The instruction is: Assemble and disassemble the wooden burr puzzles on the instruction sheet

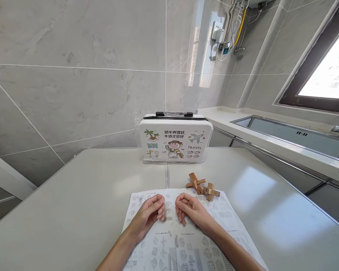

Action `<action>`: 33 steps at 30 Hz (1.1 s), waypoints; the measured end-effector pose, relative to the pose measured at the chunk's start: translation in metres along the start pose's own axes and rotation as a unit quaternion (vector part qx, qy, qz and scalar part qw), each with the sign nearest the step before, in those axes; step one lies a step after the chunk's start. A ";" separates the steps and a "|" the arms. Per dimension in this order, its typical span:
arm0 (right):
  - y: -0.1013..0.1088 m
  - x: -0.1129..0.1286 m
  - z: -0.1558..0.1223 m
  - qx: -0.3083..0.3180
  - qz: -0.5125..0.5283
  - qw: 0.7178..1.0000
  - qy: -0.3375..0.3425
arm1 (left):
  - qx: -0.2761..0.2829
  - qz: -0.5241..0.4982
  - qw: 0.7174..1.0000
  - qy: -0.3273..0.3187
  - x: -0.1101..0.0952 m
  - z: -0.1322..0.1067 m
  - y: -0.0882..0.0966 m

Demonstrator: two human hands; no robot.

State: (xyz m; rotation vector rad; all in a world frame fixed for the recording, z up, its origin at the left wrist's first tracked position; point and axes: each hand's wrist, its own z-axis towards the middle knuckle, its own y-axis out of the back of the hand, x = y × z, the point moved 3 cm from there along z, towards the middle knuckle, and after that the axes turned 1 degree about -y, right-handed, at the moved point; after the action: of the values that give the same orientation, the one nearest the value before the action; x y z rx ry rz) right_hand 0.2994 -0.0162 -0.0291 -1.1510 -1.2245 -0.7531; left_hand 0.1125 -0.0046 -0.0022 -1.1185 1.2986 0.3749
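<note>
Nearest the camera, the person's forearms (pixel 117 248) are slanting in over the near part of a printed sheet (pixel 192 242), which is lying on the counter (pixel 73 195) and showing rows of small drawings. Over the sheet's left half the left hand (pixel 152 210) is curling in on itself; over its right half the right hand (pixel 189 207) is doing likewise. Each grip is sitting loosely closed, with nothing showing in it. At the sheet's far right corner, one wooden cross-shaped block (pixel 196 184) is lying mostly beyond the edge, and a second wooden block (pixel 210 191) is overlapping it; I cannot tell whether the two are touching.

The hands seem to be pausing; doing that well would mean keeping the wrists light so the paper is not creasing, and leaving the drawings between them uncovered.

The counter is glossy, reflecting light to the sheet's right, and a seam is running away from the sheet's far edge. Beyond the sheet a white case (pixel 173 152) in clear wrapping is standing upright before a grey tiled wall (pixel 87 37). Off to the sheet's right, a sink (pixel 288 131) is lying below a bright window (pixel 327 75).
</note>
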 end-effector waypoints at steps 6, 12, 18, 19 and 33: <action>0.000 0.001 0.000 0.001 -0.004 1.000 0.001 | 0.000 0.007 1.000 0.003 -0.001 0.000 0.000; 0.000 0.003 -0.001 0.000 -0.008 1.000 -0.001 | -0.003 0.009 1.000 0.005 -0.002 0.000 -0.001; -0.001 0.003 0.000 0.002 -0.005 1.000 0.003 | 0.001 0.002 1.000 0.004 0.000 0.000 0.001; -0.001 0.004 -0.001 0.002 -0.006 1.000 0.002 | 0.000 0.002 1.000 0.004 0.000 0.001 0.001; -0.003 0.007 -0.001 0.000 -0.005 1.000 -0.004 | -0.001 0.001 1.000 0.004 -0.001 0.001 0.000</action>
State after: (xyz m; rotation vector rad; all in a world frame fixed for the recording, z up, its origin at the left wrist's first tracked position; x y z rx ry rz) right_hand 0.2987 -0.0171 -0.0221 -1.1495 -1.2380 -0.7574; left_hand 0.1130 -0.0038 -0.0010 -1.1209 1.3061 0.3735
